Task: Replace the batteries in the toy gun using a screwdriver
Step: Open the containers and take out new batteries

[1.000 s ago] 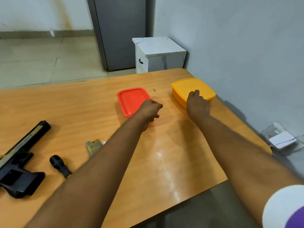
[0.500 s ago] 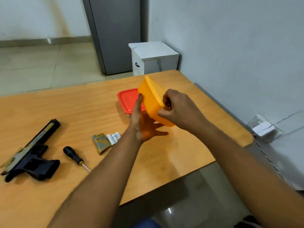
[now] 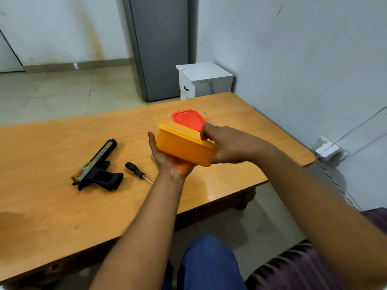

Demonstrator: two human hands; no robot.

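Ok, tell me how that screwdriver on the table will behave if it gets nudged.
The screwdriver has a rounded black handle, so it would probably roll on the smooth, glossy table. It looks small and stiff, likely light. Its thin shaft should slide easily; nothing lies against it to stop it.

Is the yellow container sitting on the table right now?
No, the yellow container is lifted off the table, resting on the left hand while the right hand grips its lid edge.

Around my wooden table (image 3: 240,114)

A red lid (image 3: 188,119) is lying flat on it; a white cabinet (image 3: 206,80) is standing beyond, beside a grey door (image 3: 161,45), and what is probably a charger (image 3: 326,150) is sitting against the wall.
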